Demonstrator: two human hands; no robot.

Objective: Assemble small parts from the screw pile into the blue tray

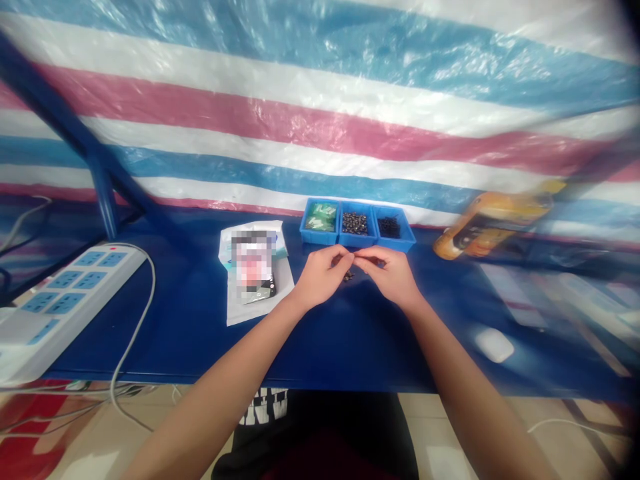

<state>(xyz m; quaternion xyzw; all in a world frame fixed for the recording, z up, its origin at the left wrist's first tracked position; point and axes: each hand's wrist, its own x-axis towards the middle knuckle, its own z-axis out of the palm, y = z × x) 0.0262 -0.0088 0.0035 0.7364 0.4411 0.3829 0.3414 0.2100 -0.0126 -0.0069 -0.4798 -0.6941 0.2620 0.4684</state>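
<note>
Nearest, on the near side of the blue bins [320, 237] and well to their right, a rounded white object [494, 345] rests on the dark blue table [360, 360]. Closer in, before the middle bin, lies a little heap of dark pieces [349, 275]. What matters is how it sits: between the two hands, just on the near side of their fingertips, closer to the left hand [323, 273] than to the right hand [389, 270]. I can make out no long axis in it (the pieces are tiny, and the left fingers may cover some). The tips of both hands meet between heap and bins, crowded so closely that I cannot tell whether either grip is clamped on a piece. Left of the bins, a phone [260, 293] lies on a white packet [240, 310], most of its screen masked. The left bin holds green-and-white bits [321, 219], the middle one metallic-looking pieces [355, 225], the right one dark strands or bits [389, 227], too fine to identify. Right of the bins, a yellow-orange bottle [493, 223] is blurred; behind them, a striped sheet [300, 133] runs out of frame.
</note>
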